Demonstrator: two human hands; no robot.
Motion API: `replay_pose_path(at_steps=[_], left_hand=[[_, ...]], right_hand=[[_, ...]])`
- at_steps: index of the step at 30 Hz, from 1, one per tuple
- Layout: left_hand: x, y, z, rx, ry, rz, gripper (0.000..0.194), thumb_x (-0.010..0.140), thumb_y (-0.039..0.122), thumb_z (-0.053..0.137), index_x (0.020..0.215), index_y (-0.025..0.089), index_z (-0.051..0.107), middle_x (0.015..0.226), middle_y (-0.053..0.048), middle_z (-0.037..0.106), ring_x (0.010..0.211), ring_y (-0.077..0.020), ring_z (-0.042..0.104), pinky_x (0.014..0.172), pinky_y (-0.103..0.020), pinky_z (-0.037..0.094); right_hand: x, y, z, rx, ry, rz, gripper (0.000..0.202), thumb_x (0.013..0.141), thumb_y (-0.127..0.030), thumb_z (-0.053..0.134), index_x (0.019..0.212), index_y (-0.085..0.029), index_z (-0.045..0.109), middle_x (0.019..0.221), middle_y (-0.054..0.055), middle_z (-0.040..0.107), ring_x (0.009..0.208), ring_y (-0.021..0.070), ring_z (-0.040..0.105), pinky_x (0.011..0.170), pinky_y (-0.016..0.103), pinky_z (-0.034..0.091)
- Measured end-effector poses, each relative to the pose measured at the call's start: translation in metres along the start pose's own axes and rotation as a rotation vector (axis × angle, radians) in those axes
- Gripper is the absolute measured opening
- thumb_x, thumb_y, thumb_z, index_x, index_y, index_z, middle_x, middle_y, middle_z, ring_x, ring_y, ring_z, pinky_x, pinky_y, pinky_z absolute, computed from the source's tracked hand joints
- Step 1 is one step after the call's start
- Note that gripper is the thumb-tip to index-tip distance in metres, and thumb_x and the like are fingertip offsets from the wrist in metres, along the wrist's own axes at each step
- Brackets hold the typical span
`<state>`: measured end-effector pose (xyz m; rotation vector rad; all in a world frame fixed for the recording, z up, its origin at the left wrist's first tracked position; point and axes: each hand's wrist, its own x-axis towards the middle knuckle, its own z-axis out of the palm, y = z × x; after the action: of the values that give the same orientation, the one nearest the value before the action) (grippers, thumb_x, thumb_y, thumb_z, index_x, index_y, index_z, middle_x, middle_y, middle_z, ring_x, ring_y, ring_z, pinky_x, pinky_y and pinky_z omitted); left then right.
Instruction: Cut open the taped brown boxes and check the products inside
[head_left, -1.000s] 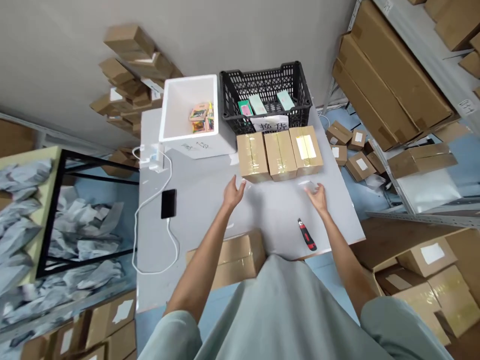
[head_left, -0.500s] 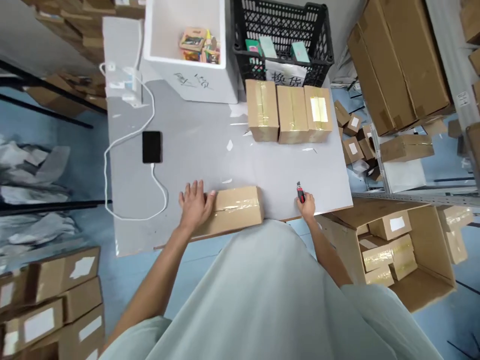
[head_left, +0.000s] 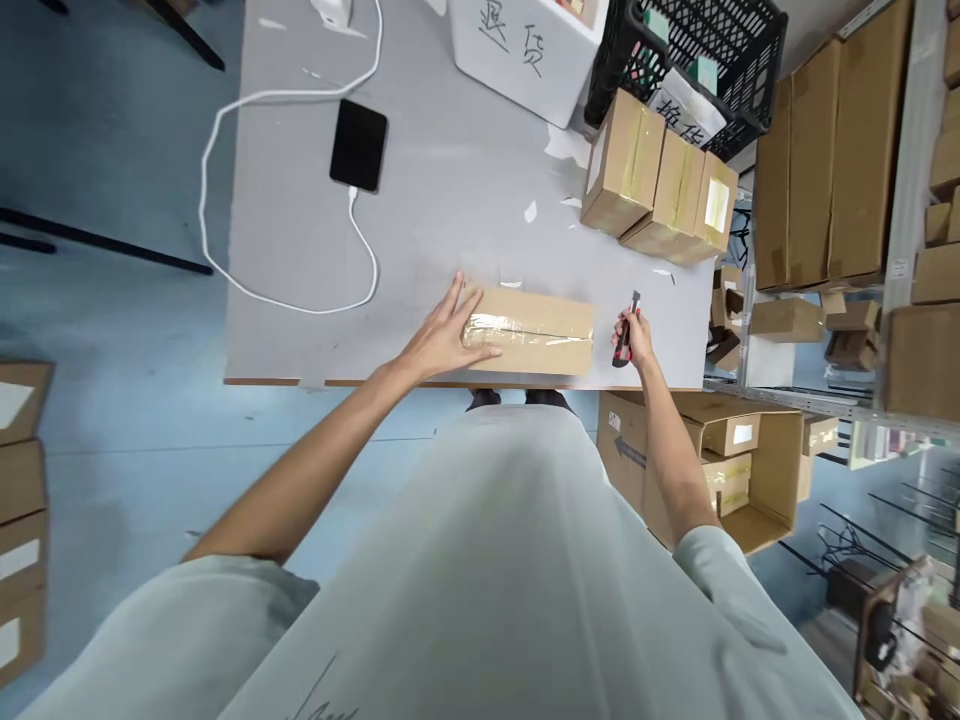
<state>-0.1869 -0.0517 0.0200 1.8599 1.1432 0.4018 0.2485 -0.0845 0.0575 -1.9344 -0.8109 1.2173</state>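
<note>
Brown and taped on top, a box lay at the near edge of a desk as a person rested the left grip on one end, thumb and fingers apart; the right grip was clamped around a knife beside the other end.

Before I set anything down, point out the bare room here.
Widest: the tabletop between the phone and the three boxes, with paper scraps toward the boxes. A thinner bare strip runs between the cable and the near edge, left of the left hand. Crowded: the far right, where the boxes, crate and white bin sit close together.
</note>
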Motion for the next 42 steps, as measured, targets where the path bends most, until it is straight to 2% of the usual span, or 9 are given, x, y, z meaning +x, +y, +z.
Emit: replay_pose_path(at_steps=[4,7,11,15,23,30,36,38,42], left_hand=[[0.004,-0.012,-0.011,-0.081,-0.057,0.018,0.157,0.071,0.104,0.081,0.191,0.027,0.015,0.198,-0.016,-0.009,0.182,-0.0509,0.004,0.145,-0.065,0.019],[0.003,-0.020,-0.008,-0.143,-0.088,-0.008,0.157,0.071,0.098,0.088,0.191,0.030,0.012,0.198,-0.014,-0.008,0.182,-0.0510,0.004,0.145,-0.066,0.020],[0.003,-0.024,-0.002,-0.218,-0.102,-0.009,0.155,0.074,0.087,0.095,0.191,0.032,0.010,0.199,-0.013,-0.003,0.183,-0.0464,0.006,0.147,-0.061,0.018],[0.004,-0.025,0.001,-0.252,-0.099,0.034,0.149,0.079,0.081,0.095,0.191,0.031,0.010,0.199,-0.012,0.007,0.184,-0.0414,0.008,0.148,-0.056,0.014],[0.006,-0.026,0.002,-0.302,-0.110,0.061,0.147,0.081,0.079,0.095,0.191,0.030,0.011,0.199,-0.014,0.003,0.183,-0.0447,0.004,0.147,-0.059,0.017],[0.009,-0.031,0.006,-0.305,-0.123,0.070,0.147,0.079,0.078,0.096,0.191,0.034,0.011,0.199,-0.012,0.001,0.183,-0.0448,0.004,0.147,-0.059,0.018],[0.011,-0.027,0.003,-0.304,-0.152,0.031,0.150,0.078,0.077,0.098,0.191,0.034,0.009,0.199,-0.013,-0.003,0.183,-0.0447,0.002,0.147,-0.061,0.017],[0.011,-0.026,0.002,-0.305,-0.156,0.026,0.152,0.076,0.077,0.099,0.191,0.034,0.009,0.199,-0.013,-0.003,0.183,-0.0457,0.001,0.146,-0.062,0.017],[0.011,-0.027,0.001,-0.307,-0.142,0.016,0.153,0.073,0.077,0.102,0.191,0.035,0.013,0.199,-0.013,0.002,0.183,-0.0462,0.003,0.146,-0.062,0.019]], right_hand=[[-0.022,-0.058,0.035,-0.191,-0.142,-0.186,0.060,0.110,-0.088,0.048,0.108,-0.029,0.056,0.069,-0.008,0.058,0.047,0.0133,0.058,0.051,0.025,0.049],[-0.045,-0.088,0.072,-0.549,-0.303,-0.306,0.060,0.117,-0.083,0.037,0.117,-0.027,0.060,0.070,-0.006,0.064,0.053,0.0170,0.064,0.064,0.028,0.053],[-0.067,-0.108,0.127,-1.128,-0.617,-0.503,0.057,0.124,-0.066,0.034,0.128,-0.021,0.068,0.092,0.008,0.082,0.083,0.0284,0.079,0.086,0.035,0.054],[-0.072,-0.117,0.163,-1.470,-0.761,-0.608,0.058,0.127,-0.057,0.029,0.143,-0.015,0.066,0.115,0.019,0.087,0.106,0.0340,0.082,0.090,0.035,0.050],[-0.072,-0.135,0.180,-1.633,-0.846,-0.604,0.050,0.128,-0.048,0.034,0.143,-0.016,0.069,0.125,0.019,0.087,0.113,0.0325,0.082,0.086,0.033,0.048],[-0.074,-0.139,0.185,-1.675,-0.845,-0.590,0.048,0.128,-0.047,0.036,0.144,-0.016,0.068,0.127,0.020,0.085,0.116,0.0340,0.082,0.087,0.035,0.049],[-0.077,-0.140,0.196,-1.701,-0.835,-0.568,0.050,0.128,-0.047,0.036,0.143,-0.013,0.069,0.129,0.023,0.084,0.118,0.0363,0.082,0.093,0.039,0.054],[-0.081,-0.143,0.204,-1.719,-0.821,-0.563,0.047,0.127,-0.043,0.039,0.141,-0.010,0.070,0.130,0.026,0.084,0.120,0.0375,0.082,0.095,0.040,0.056],[-0.085,-0.144,0.216,-1.772,-0.791,-0.580,0.036,0.123,-0.022,0.043,0.133,-0.006,0.074,0.130,0.029,0.083,0.123,0.0410,0.081,0.099,0.045,0.060]])
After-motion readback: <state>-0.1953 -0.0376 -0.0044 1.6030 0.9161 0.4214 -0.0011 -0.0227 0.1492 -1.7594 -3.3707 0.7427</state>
